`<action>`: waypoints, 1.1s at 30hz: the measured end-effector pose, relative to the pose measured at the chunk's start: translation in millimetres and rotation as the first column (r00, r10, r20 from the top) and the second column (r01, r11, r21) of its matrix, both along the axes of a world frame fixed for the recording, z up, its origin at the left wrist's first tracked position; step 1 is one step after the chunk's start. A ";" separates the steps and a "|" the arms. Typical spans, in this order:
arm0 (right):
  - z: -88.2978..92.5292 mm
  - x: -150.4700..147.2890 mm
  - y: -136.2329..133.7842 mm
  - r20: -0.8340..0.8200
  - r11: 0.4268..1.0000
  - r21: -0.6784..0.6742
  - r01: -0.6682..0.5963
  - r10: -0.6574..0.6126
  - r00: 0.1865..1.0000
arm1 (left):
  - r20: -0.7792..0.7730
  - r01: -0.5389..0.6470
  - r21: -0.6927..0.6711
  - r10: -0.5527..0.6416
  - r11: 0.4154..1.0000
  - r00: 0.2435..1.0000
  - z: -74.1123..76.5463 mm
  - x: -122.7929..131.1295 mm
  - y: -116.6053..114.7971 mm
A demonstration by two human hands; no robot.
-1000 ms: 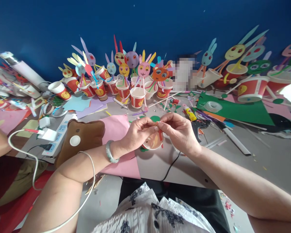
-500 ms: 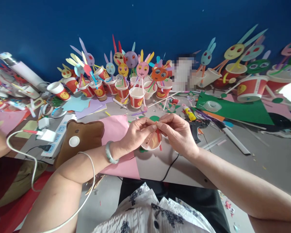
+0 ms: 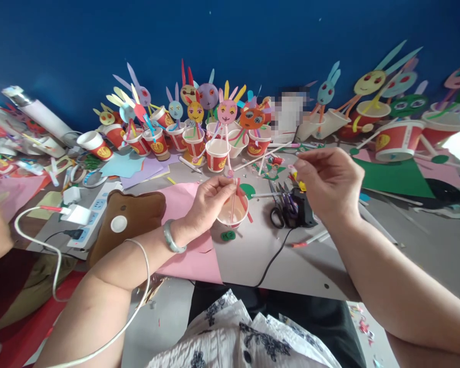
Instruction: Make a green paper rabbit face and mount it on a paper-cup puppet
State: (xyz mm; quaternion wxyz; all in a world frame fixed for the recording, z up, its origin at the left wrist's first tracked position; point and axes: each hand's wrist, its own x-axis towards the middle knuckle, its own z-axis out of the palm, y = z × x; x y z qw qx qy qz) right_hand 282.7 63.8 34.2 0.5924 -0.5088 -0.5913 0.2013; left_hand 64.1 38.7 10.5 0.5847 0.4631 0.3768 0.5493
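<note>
My left hand (image 3: 214, 200) pinches the top of a thin red strip (image 3: 237, 183) between thumb and fingers. Below it stands a paper cup (image 3: 233, 224), seen from above, with the strip running down into its mouth. Another reddish strip (image 3: 250, 216) sticks out at the cup's right rim. My right hand (image 3: 331, 184) is raised off to the right, thumb and fingertips close together; what they hold, if anything, I cannot make out. A green paper disc (image 3: 247, 190) lies just behind the cup, and a small green oval with dark marks (image 3: 228, 235) lies in front.
Black scissors (image 3: 277, 217) and a black glue gun (image 3: 306, 210) lie right of the cup, with a cord (image 3: 270, 263) trailing forward. Pink paper (image 3: 199, 268), a brown bear-shaped pad (image 3: 136, 220) and a power strip (image 3: 90, 220) are left. Several decorated cups (image 3: 216, 156) line the back.
My right hand has let go of the strip and moved right and up, over the tools. My left hand has shifted slightly left, with the strip and cup.
</note>
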 end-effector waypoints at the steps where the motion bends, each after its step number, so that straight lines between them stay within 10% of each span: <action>1: -0.2 7.6 6.1 0.034 0.999 -0.023 0.048 -0.047 0.998 | -0.001 -0.024 0.008 0.024 1.000 1.000 0.9 -1.7 1.9; 6: -4.4 41.6 28.0 0.398 0.969 -0.154 0.195 -0.120 0.910 | -0.020 -0.070 0.050 0.071 0.996 0.997 4.9 -8.8 8.8; 12: 0.2 55.8 35.4 0.836 0.852 -0.308 0.424 0.030 0.548 | -0.083 -0.088 0.052 0.092 0.995 0.992 6.7 -13.7 11.8; 21: -5.8 49.8 37.2 0.907 0.860 -0.315 0.401 0.148 0.395 | 0.016 -0.194 0.034 0.194 0.980 0.981 17.2 -29.7 27.8; 33: -6.7 43.9 39.4 0.922 0.756 -0.372 0.538 0.236 0.307 | 0.068 0.032 -0.195 -0.019 0.980 0.998 5.5 -5.2 9.7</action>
